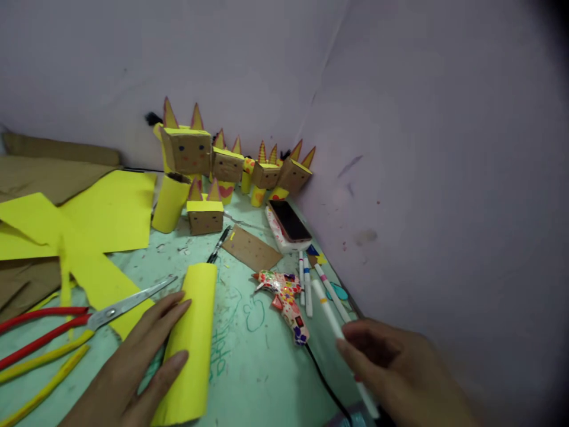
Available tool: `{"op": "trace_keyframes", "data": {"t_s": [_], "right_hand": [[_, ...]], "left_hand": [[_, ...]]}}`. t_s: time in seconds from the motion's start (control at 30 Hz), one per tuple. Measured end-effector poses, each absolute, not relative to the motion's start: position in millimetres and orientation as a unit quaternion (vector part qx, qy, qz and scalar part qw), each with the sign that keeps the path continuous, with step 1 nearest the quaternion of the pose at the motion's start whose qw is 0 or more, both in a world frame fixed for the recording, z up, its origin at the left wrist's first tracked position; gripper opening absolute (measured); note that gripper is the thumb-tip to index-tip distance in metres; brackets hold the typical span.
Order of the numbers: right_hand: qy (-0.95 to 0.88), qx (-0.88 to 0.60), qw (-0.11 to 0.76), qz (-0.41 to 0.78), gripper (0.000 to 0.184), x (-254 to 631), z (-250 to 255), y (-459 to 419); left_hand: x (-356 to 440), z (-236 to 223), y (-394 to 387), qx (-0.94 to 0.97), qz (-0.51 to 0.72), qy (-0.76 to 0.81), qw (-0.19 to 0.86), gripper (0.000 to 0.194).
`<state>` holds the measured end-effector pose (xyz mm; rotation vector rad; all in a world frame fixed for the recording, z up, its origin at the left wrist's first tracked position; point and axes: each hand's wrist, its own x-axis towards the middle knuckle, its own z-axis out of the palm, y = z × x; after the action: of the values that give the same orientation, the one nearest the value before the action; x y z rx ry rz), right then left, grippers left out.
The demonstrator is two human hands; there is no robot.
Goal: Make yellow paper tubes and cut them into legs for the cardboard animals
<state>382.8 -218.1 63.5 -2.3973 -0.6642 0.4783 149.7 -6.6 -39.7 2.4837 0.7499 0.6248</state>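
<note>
Fingers of the left hand (127, 367) lie loosely parted, with a moderate gap between forefinger and thumb, and touch the left side of one yellow paper roll (191, 350) that lies lengthwise on the pale green table (253, 379). The right hand (391, 362) has its thumb and forefinger brought narrowly together on one white marker with an orange band (329, 311); its other fingers are blurred and partly hidden, so their exact bend I cannot tell. Three more white markers (307, 287) lie just beyond, near one flower-patterned glue gun (284, 296) with a black cord (326, 385). Five box-shaped cardboard heads (191, 154) with two pointed ears each stand toward the walls, four at the back and one smaller in front. Beside the front one stands one upright yellow tube (169, 204). One phone (290, 220) rests on a white patterned object (278, 231), and one flat cardboard piece (252, 248) lies beside one black pen (219, 244). On the left are several yellow sheets (111, 213), brown cardboard (53, 178), one pair of red-handled scissors (111, 312) and two yellow handles (48, 356).
</note>
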Motion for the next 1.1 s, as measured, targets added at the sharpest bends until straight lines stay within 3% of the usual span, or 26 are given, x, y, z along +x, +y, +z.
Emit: {"op": "trace_keyframes", "data": {"t_s": [0.17, 0.37, 0.8, 1.1], "right_hand": [[-0.211, -0.783, 0.489, 0.320, 0.015, 327, 39, -151], [-0.215, -0.720, 0.543, 0.374, 0.026, 303, 11, -106], [-0.286, -0.775, 0.475, 0.304, 0.023, 294, -1, -92], [-0.321, -0.782, 0.417, 0.333, 0.016, 305, 1, -80]], "left_hand": [[147, -34, -2, 0.927, 0.202, 0.246, 0.198, 0.059], [152, -23, -16, 0.897, 0.241, 0.275, 0.247, 0.047], [154, -20, -19, 0.904, 0.253, 0.266, 0.220, 0.048], [154, -22, -14, 0.907, 0.282, 0.232, 0.211, 0.052]]}}
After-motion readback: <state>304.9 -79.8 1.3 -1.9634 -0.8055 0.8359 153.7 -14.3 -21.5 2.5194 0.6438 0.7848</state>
